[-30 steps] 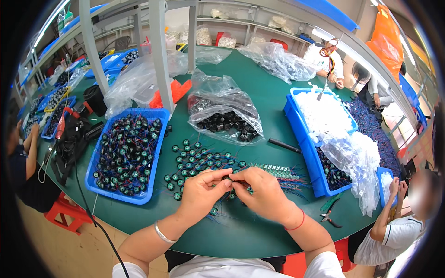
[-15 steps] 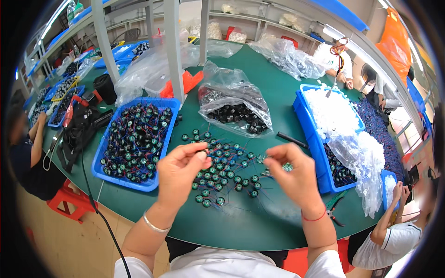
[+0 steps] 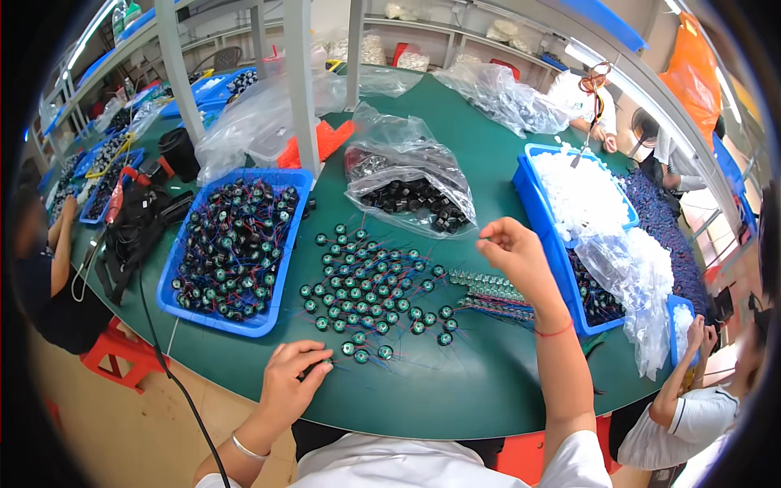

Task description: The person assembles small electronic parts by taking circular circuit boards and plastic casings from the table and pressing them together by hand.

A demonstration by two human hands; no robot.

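Green table (image 3: 423,398), smooth-topped, curved by the lens; landmark for all places: one clear bag (image 3: 409,180), mouth open, holding black parts (image 3: 415,199). Nearer the person than the bag: round wired parts (image 3: 368,294), many, green-faced, loosely rowed on the table. Nearer and to the bag's right: green board strips (image 3: 492,286) with wires. Left hand (image 3: 297,376), nearer and left of the bag, low by the table; fingers pinched on a small dark piece, mostly hidden. Right hand (image 3: 514,250), just right of the bag's near corner; fingers loosely curled, whether they hold anything cannot be told. Left of the bag: blue tray (image 3: 220,323), filled with similar round parts; beyond it, black cup (image 3: 177,154). Right of the bag: blue bin (image 3: 537,213), white pieces (image 3: 569,187) heaped in its upper tray, clear sheeting (image 3: 622,276) draped at its near end. Beyond the bag, to the left: red-orange object (image 3: 325,145), grey post (image 3: 299,81); farther back, wall shelf (image 3: 415,23). Far right of the bag: hanging orange bag (image 3: 691,61), seated co-worker in white (image 3: 687,427). Far left and nearer: red stool (image 3: 122,358), pale floor (image 3: 98,415).
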